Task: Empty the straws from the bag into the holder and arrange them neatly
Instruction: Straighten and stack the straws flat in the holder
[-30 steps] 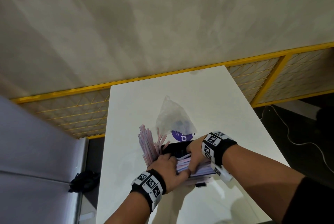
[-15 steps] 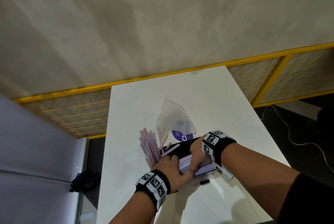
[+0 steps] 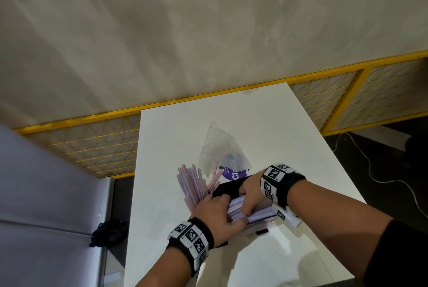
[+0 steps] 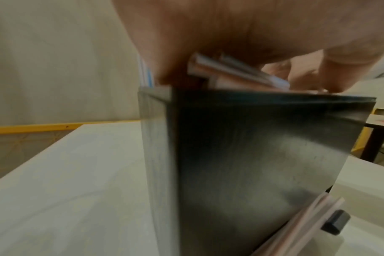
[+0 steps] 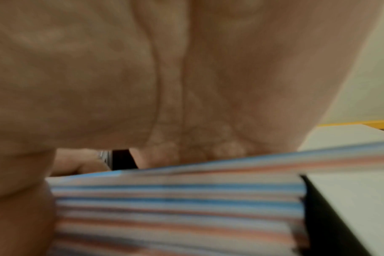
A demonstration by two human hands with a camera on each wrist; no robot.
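A black box-shaped holder (image 3: 228,188) stands on the white table (image 3: 266,124), its dark side wall (image 4: 263,155) filling the left wrist view. Pink-and-blue striped straws (image 3: 259,211) lie stacked across its top, seen close up as straws (image 5: 175,204) in the right wrist view. More straws (image 3: 192,184) fan upward at the holder's left end. My left hand (image 3: 222,212) curls over the stack's left part, with a few straws (image 4: 230,71) between its fingers. My right hand (image 3: 249,198) digs curled fingers into the stack from the far side. The clear bag (image 3: 220,147) lies just behind.
The bag carries a purple label (image 3: 234,174). A small black piece (image 3: 261,231) and a few loose straws (image 4: 307,225) lie at the holder's near base. A yellow mesh fence (image 3: 92,143) runs behind the table. A grey surface (image 3: 46,194) is at the left.
Both hands have shifted slightly along the stack. A straw that slanted loose across the holder's opening half a second ago now lies closer to the upright fan.
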